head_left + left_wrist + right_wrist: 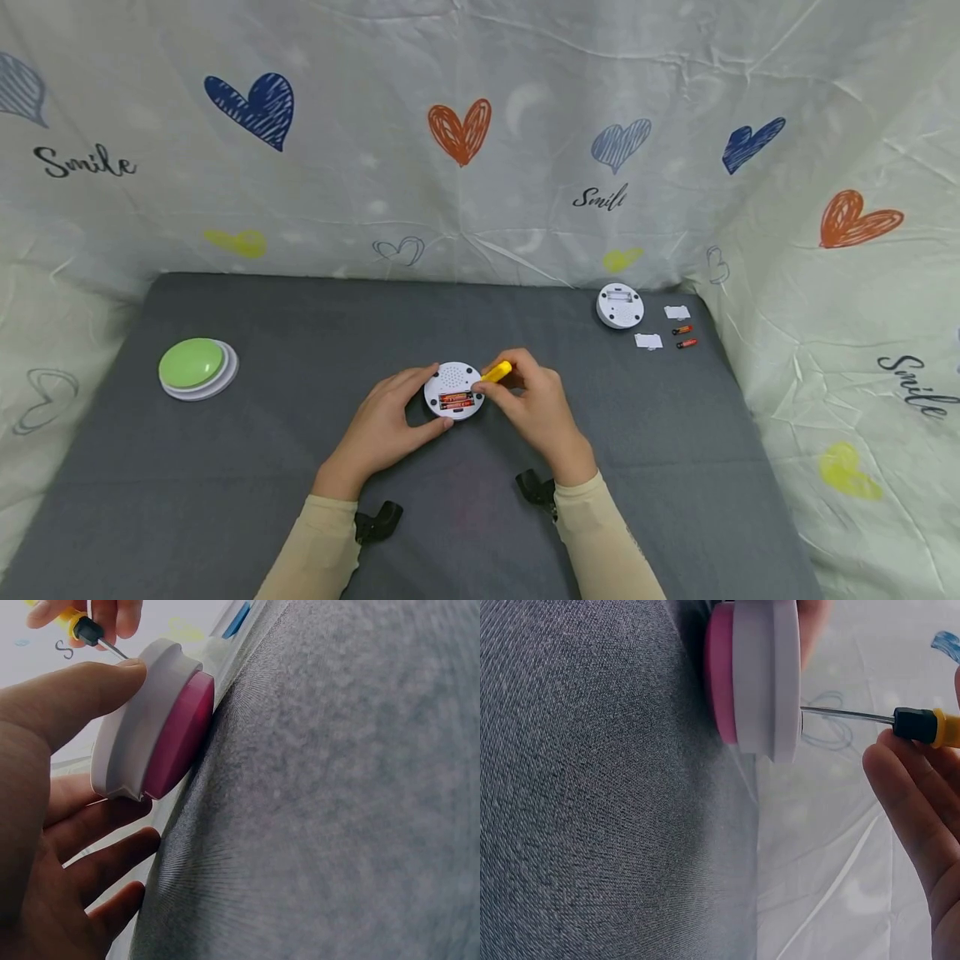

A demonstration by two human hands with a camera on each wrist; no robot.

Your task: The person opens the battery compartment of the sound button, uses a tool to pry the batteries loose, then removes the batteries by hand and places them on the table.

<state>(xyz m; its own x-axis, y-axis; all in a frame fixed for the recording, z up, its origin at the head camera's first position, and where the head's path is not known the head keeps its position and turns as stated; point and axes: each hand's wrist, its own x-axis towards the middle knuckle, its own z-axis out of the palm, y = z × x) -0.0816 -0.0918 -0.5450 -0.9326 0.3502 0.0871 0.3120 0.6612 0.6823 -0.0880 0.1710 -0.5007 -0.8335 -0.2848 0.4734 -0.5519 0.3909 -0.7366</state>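
A round white push-button device (453, 374) lies upside down on the grey cloth, its pink dome (720, 673) facing the table in both wrist views. Two red-and-black batteries (457, 401) sit in its uncovered compartment. My left hand (386, 425) holds the device by its rim, thumb on the near side and fingers round the far left. In my right hand (538, 410) is a small screwdriver (498, 372) with a yellow handle, pinched between thumb and fingers. The screwdriver's metal shaft (847, 714) points at the device's underside, its tip apparently touching there.
At the left stands a button with a green dome (191, 363) on a white base. A second white device (621, 310) lies upside down at back right, its compartment open, beside two white covers (648, 342) and two loose batteries (686, 343). A patterned curtain (525, 50) borders the table.
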